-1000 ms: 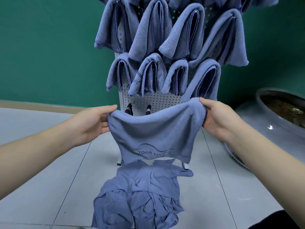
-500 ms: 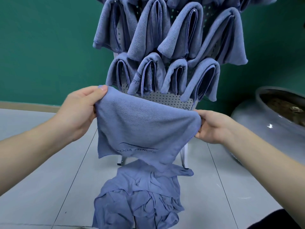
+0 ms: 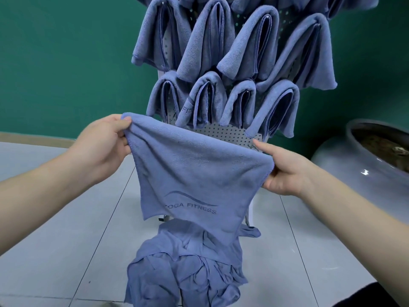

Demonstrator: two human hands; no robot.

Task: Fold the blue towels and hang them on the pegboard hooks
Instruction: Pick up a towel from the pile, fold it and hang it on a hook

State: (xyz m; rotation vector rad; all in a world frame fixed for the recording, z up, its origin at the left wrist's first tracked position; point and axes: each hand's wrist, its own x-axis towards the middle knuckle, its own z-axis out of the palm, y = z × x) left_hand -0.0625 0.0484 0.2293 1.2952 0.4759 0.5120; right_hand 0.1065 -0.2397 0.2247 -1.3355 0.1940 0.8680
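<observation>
A blue towel (image 3: 194, 173) printed "YOGA FITNESS" hangs spread between my hands in front of the white pegboard (image 3: 230, 135). My left hand (image 3: 104, 149) pinches its upper left corner, held higher. My right hand (image 3: 285, 171) grips the right corner lower down, with the index finger stretched along the top edge. Several folded blue towels (image 3: 223, 69) hang on the pegboard's hooks in rows above. A crumpled pile of loose blue towels (image 3: 186, 267) lies on the floor below the held towel.
A large grey ceramic pot (image 3: 363, 169) stands on the floor at the right. A green wall (image 3: 66, 63) runs behind the pegboard. The floor is grey tile (image 3: 66, 240). A dark shape sits at the bottom right corner.
My left hand lifted its corner upward while the right hand dropped lower, tilting the towel. The towel turned from a sagging level span to a slanted, tauter sheet with its logo facing me.
</observation>
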